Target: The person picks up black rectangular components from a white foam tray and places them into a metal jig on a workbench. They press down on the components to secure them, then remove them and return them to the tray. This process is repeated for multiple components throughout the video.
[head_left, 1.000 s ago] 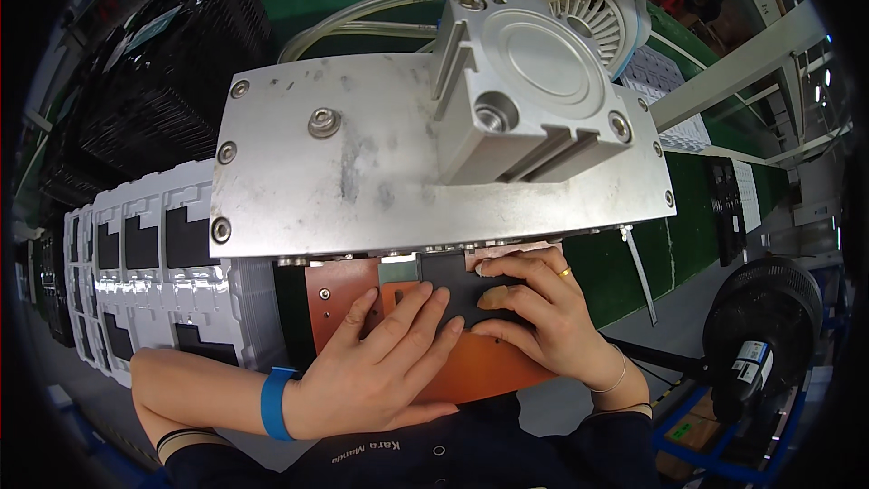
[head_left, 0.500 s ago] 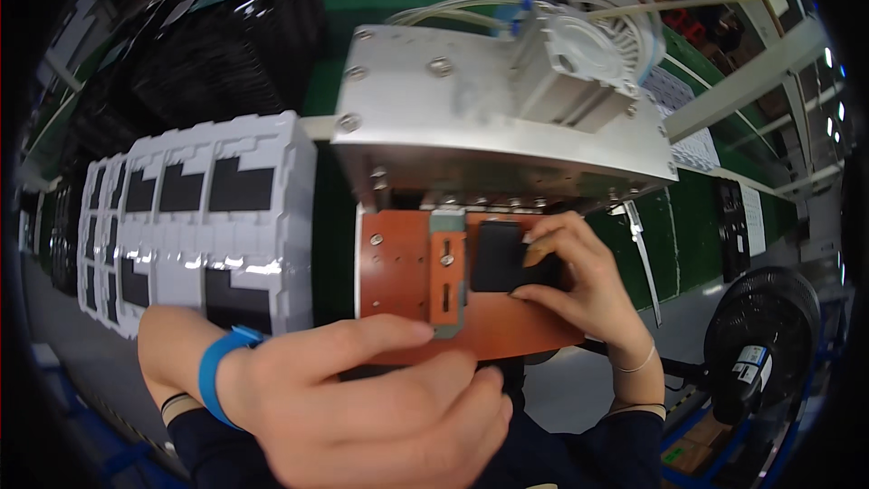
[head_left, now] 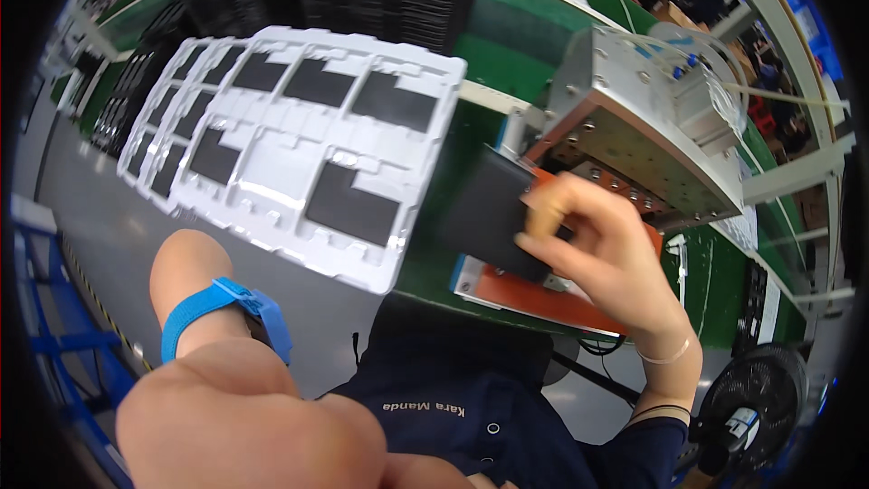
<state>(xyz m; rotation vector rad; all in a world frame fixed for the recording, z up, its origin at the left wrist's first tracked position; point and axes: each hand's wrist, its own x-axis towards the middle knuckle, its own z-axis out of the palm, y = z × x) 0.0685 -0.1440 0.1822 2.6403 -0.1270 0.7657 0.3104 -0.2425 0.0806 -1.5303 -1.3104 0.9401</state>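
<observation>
The left hand (head_left: 244,417), wearing a blue wristband (head_left: 226,312), is looming close with its fingers hidden, beside the white moulded plastic tray (head_left: 299,140), while the right hand (head_left: 602,258) is pinching a flat black rectangular panel (head_left: 493,208) above the orange fixture plate (head_left: 543,294) under the grey metal press block (head_left: 647,140).

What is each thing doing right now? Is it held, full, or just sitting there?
Black panel: held, lifted off the fixture.
Right hand: closed on the panel.
Left hand: raised near the camera, holding nothing visible.
White tray: flat, several pockets hold black panels.
Orange fixture: under the press.
Press: raised.
</observation>
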